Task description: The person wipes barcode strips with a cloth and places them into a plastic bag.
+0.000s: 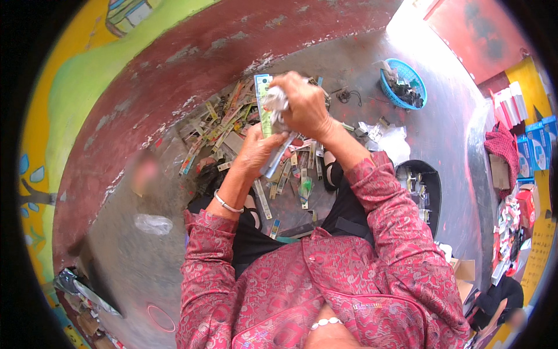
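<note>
In front of my body my left hand (257,150) is closed around a long flat strip with green and blue print (261,87), which points up and away from me. A greyish strip (275,160) slants down below the same hand; whether it is a separate piece I cannot tell. My right hand (303,106) grips a crumpled whitish cloth (275,100) against the printed strip. Its fingertips are partly hidden. Beyond and below my hands, a loose heap of similar flat strips (232,116) lies on the floor.
A blue basket (423,87) with dark pieces stands at the far right. Closer are white plastic bags (392,142) and a black tub (435,192) of small parts. A clear bag (153,224) lies left. Blue boxes (536,145) line the right wall; another person (500,302) is at lower right.
</note>
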`<state>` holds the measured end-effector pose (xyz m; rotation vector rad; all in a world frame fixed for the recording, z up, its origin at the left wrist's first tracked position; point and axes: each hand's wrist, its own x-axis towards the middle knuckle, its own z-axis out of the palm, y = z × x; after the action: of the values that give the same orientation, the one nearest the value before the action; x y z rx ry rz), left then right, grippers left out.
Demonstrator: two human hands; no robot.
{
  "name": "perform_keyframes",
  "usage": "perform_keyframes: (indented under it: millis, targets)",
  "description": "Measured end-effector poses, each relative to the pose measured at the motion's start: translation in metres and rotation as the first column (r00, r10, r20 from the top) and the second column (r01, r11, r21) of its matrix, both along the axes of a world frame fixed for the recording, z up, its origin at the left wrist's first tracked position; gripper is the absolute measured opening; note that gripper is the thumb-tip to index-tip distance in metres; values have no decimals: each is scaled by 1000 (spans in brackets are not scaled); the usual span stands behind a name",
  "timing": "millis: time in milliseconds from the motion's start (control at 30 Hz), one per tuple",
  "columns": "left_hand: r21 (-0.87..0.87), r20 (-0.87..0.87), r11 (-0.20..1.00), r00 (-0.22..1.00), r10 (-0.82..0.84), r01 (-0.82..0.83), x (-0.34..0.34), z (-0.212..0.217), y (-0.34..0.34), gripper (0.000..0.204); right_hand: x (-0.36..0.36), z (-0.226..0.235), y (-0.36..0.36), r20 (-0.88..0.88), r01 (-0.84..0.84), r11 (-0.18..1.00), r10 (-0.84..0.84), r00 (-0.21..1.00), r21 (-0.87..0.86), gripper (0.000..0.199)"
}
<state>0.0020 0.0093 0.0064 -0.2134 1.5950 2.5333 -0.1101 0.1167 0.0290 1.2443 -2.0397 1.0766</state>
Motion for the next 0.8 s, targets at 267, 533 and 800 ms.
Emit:
perform_keyframes:
  millis: [267,533,800]
  targets:
    - [145,7,989,999,37,-37,2,-8,-14,29,-77,10,52,850,403,889,-30,526,-218,26]
    - [-54,0,998,1000,25,-25,-5,-20,-1,27,-7,24,14,856,53,996,-85,510,68,41]
    - [15,0,1000,1000,8,-8,-1,-11,-5,30,-13,4,9,948,-91,973,228,221,-213,25]
